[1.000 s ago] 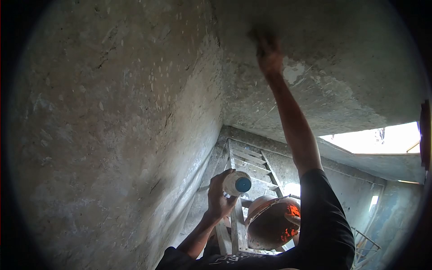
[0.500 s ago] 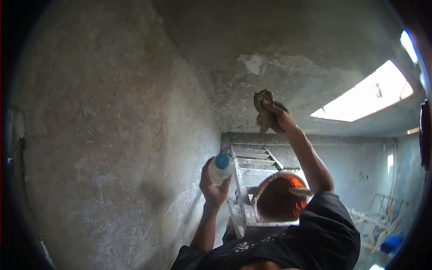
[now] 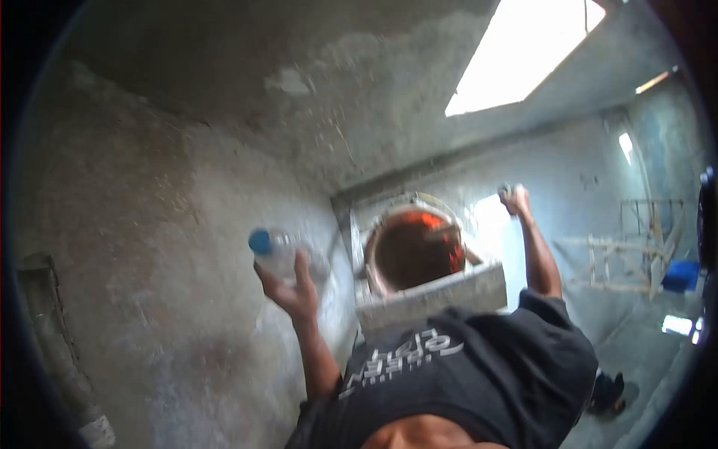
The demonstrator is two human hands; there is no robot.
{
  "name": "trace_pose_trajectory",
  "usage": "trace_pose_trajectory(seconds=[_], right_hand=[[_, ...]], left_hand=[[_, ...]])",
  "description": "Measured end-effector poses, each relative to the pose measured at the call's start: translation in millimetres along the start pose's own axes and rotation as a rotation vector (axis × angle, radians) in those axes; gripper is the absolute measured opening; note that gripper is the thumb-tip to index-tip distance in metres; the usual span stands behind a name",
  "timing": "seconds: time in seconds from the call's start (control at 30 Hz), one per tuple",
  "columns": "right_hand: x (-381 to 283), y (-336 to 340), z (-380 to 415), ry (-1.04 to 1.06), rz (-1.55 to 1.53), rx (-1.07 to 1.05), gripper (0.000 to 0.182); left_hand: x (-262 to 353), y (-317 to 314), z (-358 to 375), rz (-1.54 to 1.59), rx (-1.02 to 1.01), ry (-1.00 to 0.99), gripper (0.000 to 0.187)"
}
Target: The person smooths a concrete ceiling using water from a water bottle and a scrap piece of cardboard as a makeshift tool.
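A clear plastic bottle (image 3: 288, 251) with a blue cap is held in my left hand (image 3: 293, 293), tilted so that the cap points left toward the wall. My right hand (image 3: 516, 200) is raised at the right, closed around a crumpled grey-brown piece (image 3: 504, 188) that is mostly hidden by the fingers. Between my arms stands a bucket (image 3: 376, 278) with a smeared rim, orange-red inside. A light-coloured bar or handle (image 3: 443, 232) shows inside it.
The bucket rests at the top of a ladder (image 3: 434, 293) close before my chest. A rough plastered wall (image 3: 172, 299) rises at the left. Overhead is a patchy ceiling (image 3: 359, 90) with a bright opening (image 3: 508, 60). A wooden frame (image 3: 617, 262) and a blue object (image 3: 680, 275) are at the right.
My right hand has come down and right, away from the ceiling, with the crumpled piece. The bottle has tipped from cap toward me to cap leftward. The view has turned.
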State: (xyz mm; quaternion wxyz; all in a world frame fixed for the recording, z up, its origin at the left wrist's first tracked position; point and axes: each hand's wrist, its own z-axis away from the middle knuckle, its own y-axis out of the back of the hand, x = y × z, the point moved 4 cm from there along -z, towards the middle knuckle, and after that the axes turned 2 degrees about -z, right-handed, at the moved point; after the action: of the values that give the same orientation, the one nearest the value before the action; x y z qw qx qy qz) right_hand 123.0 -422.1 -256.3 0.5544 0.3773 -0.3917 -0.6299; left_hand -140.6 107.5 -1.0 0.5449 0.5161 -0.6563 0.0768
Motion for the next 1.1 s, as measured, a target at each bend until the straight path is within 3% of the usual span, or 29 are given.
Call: trace_pose_trajectory(seconds=[0.03,0.07,0.13,0.23,0.33,0.5,0.6,0.77,0.83,0.97,1.03,1.1], right_hand=[[-31.5,42.2,42.3,-0.103,-0.713,-0.114,0.037],[-47.7,47.3,51.9,-0.046,-1.121,-0.138,0.034],[-88.2,79.6,80.5,0.030,-1.541,-0.219,0.034],[-134.1,101.1,109.0,0.163,-1.820,-0.368,0.038],[-175.5,130.5,137.2,0.335,-1.775,-0.454,0.043],[-214.6,125.8,155.0,0.411,-1.796,-0.574,0.040],[-231.4,120.7,170.9,0.259,-1.699,-0.546,0.035],[-257.6,107.3,179.6,0.295,-1.605,-0.483,0.032],[-272.7,110.1,183.6,0.280,-1.484,-0.445,0.030],[-321.8,67.6,157.3,0.402,-1.406,-0.688,0.030],[-355.4,48.8,155.5,0.400,-1.585,-0.672,0.034],[-379.6,33.5,158.0,0.387,-1.643,-0.734,0.036]], left_hand=[[5.1,-6.5,-1.2,-0.001,-0.030,-0.003,0.052],[7.1,-12.6,-3.5,-0.016,-0.054,-0.011,0.051],[9.1,-16.2,4.4,-0.025,-0.087,-0.038,0.049],[12.7,-29.2,13.2,0.019,-0.145,-0.040,0.053],[36.7,-33.0,14.3,0.010,-0.178,-0.056,0.057],[58.2,-33.3,25.9,0.041,-0.247,-0.071,0.058],[62.8,-34.6,29.9,0.026,-0.284,-0.087,0.058],[68.2,-45.4,30.5,-0.055,-0.362,-0.146,0.050],[56.1,-47.4,22.8,-0.089,-0.421,-0.084,0.053],[14.1,-40.7,5.9,-0.390,-0.476,-0.115,0.056],[-2.5,-35.9,2.6,-0.602,-0.747,0.004,0.054],[-8.2,-28.1,0.2,-0.684,-0.781,0.021,0.052]])
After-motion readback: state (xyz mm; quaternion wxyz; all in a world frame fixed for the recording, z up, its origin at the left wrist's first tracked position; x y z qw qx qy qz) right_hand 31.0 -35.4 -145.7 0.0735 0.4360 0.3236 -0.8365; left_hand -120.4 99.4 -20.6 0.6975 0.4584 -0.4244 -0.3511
